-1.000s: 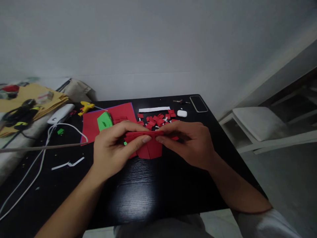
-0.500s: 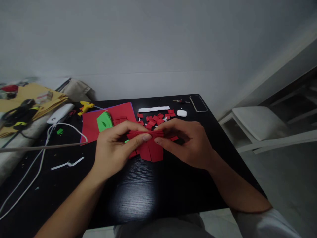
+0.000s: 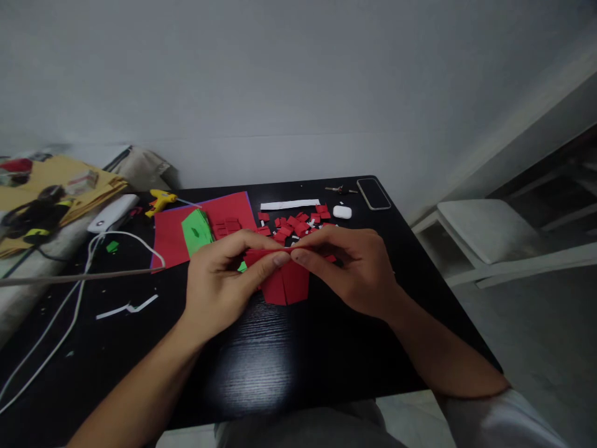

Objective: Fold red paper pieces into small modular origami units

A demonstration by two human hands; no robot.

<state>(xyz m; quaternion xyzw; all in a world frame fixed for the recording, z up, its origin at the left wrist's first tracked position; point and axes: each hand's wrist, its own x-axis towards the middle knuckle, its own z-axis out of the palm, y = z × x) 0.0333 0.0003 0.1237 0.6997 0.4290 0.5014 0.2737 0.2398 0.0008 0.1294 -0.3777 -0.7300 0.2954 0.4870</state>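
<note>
Between both hands is a folded red paper piece (image 3: 285, 285), held above the black table. My left hand (image 3: 224, 283) pinches its upper edge from the left, thumb in front and fingers behind. My right hand (image 3: 352, 267) pinches the same edge from the right, the two thumb tips almost meeting at the middle. A centre crease runs down the paper's front. Just behind the hands lies a scatter of small red paper pieces (image 3: 298, 224), partly covered by my fingers. Folded green paper (image 3: 196, 230) rests on a red sheet (image 3: 172, 230) left of them.
A yellow glue gun (image 3: 161, 200) lies at the back left by a white power strip (image 3: 112, 213) and trailing white cable. White paper strip (image 3: 289, 204), keys (image 3: 341, 190), a white earbud case (image 3: 342, 212) and a phone (image 3: 374, 194) line the back. A white chair (image 3: 485, 230) stands right.
My right thumb has moved left and up onto the paper's edge, closing the gap to the left thumb. The stacked red edge looks more pressed together.
</note>
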